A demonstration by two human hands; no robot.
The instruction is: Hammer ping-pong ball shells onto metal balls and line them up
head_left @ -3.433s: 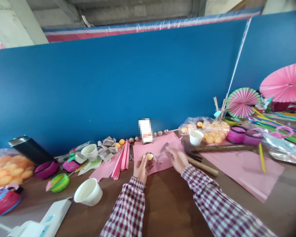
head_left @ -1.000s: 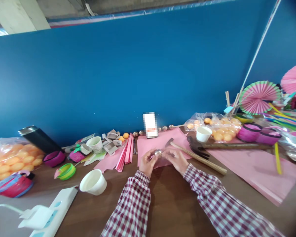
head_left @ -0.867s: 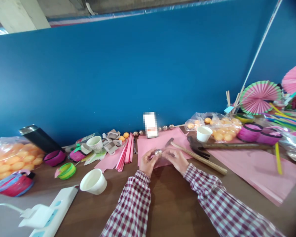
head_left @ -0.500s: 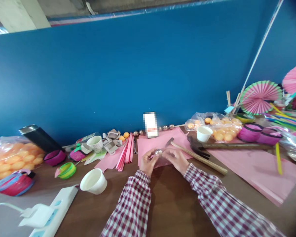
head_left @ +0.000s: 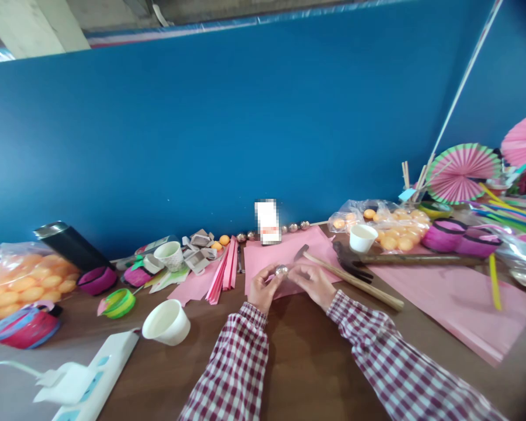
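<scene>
My left hand (head_left: 264,287) is closed round a small shiny silver ball (head_left: 281,270), which sits between thumb and fingers. From the other side my right hand (head_left: 312,283) reaches in, its thumb and fingertips pinched together at the ball's right edge. Both hands are over a pink paper sheet (head_left: 289,253) on the brown table. A hammer (head_left: 355,280) with a wooden handle lies just right of my right hand, its head on the paper. Several more silver balls (head_left: 293,227) stand in a row along the back, partly hidden by a blurred white upright object (head_left: 268,222).
Left are a white paper cup (head_left: 166,323), a power strip (head_left: 100,374), a black flask (head_left: 72,245) and a bag of orange balls (head_left: 30,280). Folded pink paper (head_left: 223,272) lies nearby. Right are a second cup (head_left: 363,238), another ball bag (head_left: 398,231) and pink paper (head_left: 456,304). A blue partition (head_left: 228,128) stands behind.
</scene>
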